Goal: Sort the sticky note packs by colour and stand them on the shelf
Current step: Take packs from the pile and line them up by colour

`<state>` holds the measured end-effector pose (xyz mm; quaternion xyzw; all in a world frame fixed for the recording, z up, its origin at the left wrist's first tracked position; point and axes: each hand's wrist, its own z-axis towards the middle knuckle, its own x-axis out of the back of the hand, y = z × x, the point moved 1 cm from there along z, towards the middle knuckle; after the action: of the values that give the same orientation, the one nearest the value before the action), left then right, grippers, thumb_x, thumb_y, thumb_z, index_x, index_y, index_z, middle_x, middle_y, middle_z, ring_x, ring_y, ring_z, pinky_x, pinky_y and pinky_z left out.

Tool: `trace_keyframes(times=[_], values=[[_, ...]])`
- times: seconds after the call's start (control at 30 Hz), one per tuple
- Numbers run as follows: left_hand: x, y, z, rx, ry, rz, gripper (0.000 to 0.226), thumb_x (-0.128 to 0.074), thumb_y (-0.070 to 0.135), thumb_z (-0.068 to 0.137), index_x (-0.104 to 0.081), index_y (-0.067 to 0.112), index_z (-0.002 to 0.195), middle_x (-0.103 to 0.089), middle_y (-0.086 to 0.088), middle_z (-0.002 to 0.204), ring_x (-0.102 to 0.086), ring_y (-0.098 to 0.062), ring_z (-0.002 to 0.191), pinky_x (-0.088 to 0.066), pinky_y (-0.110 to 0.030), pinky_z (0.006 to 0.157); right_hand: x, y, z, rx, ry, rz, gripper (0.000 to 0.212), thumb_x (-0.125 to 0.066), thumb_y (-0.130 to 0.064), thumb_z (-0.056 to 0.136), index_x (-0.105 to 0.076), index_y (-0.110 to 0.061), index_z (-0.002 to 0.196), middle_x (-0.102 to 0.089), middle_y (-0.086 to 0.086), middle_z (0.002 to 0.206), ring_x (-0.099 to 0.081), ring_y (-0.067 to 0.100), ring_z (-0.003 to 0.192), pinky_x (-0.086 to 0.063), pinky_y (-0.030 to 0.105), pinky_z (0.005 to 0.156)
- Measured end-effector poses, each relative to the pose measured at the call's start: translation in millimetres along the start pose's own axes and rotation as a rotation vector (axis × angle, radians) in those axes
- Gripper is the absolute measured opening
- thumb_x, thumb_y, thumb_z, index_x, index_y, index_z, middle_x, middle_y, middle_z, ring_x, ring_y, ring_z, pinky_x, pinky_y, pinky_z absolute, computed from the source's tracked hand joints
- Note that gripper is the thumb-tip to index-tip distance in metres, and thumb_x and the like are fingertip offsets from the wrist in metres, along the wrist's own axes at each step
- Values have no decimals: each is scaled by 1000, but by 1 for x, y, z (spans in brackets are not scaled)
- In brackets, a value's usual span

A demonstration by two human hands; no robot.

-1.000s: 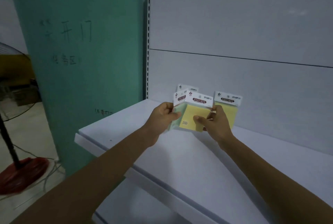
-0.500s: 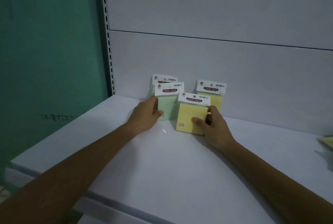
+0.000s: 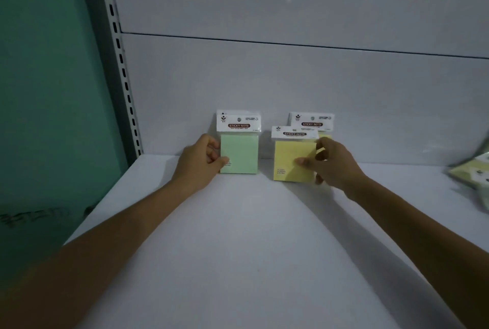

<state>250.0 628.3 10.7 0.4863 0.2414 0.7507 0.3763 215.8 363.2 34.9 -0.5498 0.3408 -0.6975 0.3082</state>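
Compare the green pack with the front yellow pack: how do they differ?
The green pack is pale green, the front yellow pack yellow. The left hand grips the green pack's left edge; the right hand pinches the front yellow pack's right edge. The green pack stands further back than the front yellow pack. Both stand upright on the shelf, white headers up.

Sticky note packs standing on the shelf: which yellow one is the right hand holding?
The front yellow pack, pinched by the right hand; the rear yellow pack stands behind it, mostly hidden.
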Motion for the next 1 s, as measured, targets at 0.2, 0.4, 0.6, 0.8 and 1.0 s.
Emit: trace_keyframes(times=[0.2, 0.4, 0.6, 0.8, 1.0], values=[[-4, -13, 4, 46, -5, -146, 24, -73, 14, 79, -50, 23, 82, -60, 2, 70, -58, -15, 64, -56, -45, 76, 1, 16, 5, -63, 230, 261, 34, -72, -31, 80, -58, -8, 101, -66, 6, 84, -60, 15, 62, -48, 29, 55], [-5, -10, 5, 76, 56, -137, 54, -82, 33, 67, -45, 15, 103, -49, 5, 85, -51, -11, 72, -46, -31, 70, -9, 29, 7, -56, 394, 144, 34, -71, -43, 78, -59, -16, 95, -65, -2, 90, -62, 17, 70, -54, 37, 68], [-7, -13, 6, 104, -12, -83, 57, -77, 32, 74, -50, 11, 120, -60, -2, 113, -57, -18, 100, -47, -36, 91, -8, 34, 9, -60, 487, 70, 41, -70, -43, 79, -57, -13, 105, -61, 1, 97, -58, 18, 90, -43, 30, 77], [-9, -13, 7, 105, -89, -75, 47, -69, 33, 82, -52, 15, 121, -66, -2, 112, -61, -22, 102, -47, -37, 91, -9, 40, 15, -126, 360, 21, 52, -60, -52, 84, -52, -17, 120, -62, 0, 106, -60, 21, 101, -48, 42, 91], [-9, -12, 7, 110, -106, -53, 42, -65, 30, 85, -49, 13, 120, -65, -3, 114, -60, -20, 100, -45, -32, 85, -10, 38, 19, -161, 347, -23, 50, -57, -56, 84, -53, -17, 115, -60, 0, 105, -60, 25, 102, -46, 47, 94]])
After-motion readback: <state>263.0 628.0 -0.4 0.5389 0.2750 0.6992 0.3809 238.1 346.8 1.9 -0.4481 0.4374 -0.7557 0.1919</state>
